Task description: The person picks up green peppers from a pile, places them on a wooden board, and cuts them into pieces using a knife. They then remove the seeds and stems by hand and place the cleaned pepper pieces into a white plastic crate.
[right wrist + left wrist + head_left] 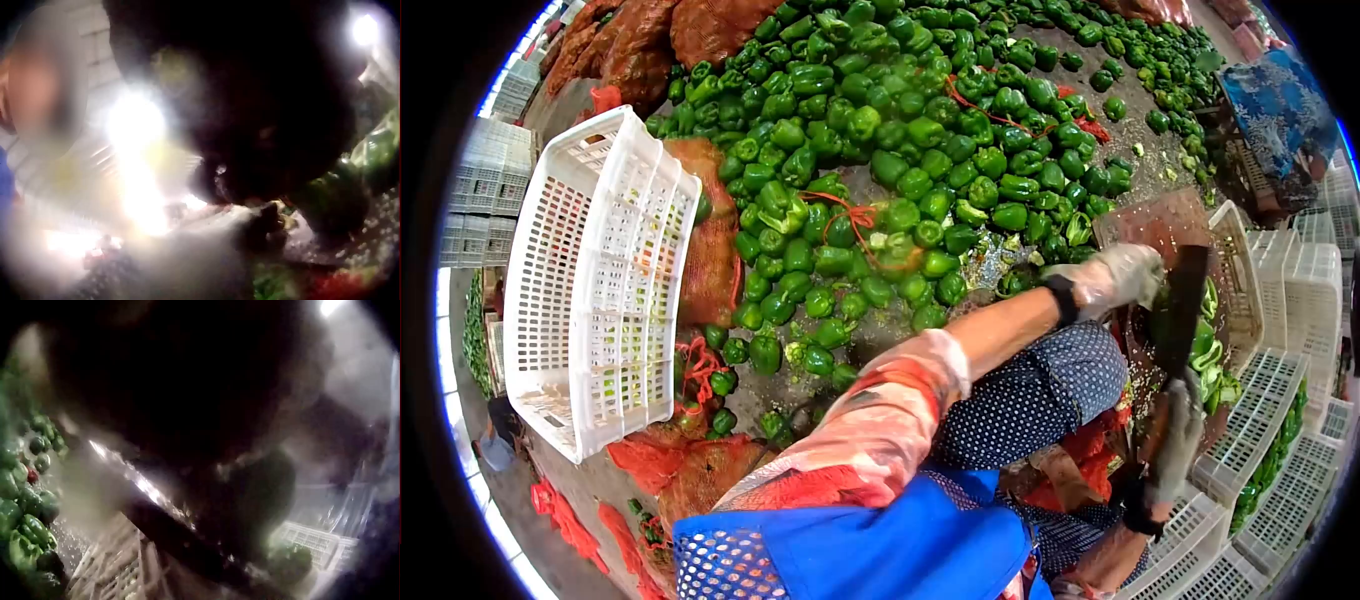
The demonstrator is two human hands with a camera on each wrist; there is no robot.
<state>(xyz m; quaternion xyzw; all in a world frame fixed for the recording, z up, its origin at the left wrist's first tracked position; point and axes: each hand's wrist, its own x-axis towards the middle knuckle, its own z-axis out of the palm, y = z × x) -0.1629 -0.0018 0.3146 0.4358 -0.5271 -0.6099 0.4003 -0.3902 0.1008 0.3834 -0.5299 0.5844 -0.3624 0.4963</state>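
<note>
In the head view my left hand point(1115, 275), in a pale glove with a black wrist strap, holds a green bell pepper point(1141, 322) over a wooden board point(1165, 215); the fingers partly cover it. Just below, my gloved right hand point(1176, 432) grips a knife with a broad dark blade point(1182, 305), which points up past the left fingertips. Cut green pepper pieces point(1215, 372) lie right of the blade. The left wrist view is dark and blurred, with the blade's bright edge point(149, 489) crossing it. Glare fills much of the right wrist view.
Whole green peppers point(880, 130) cover the floor ahead. A large white crate point(595, 290) stands tilted at left, beside orange mesh sacks point(700, 240). More white crates point(1250, 415) stack at right, close to the board. Red netting point(690, 375) lies at lower left.
</note>
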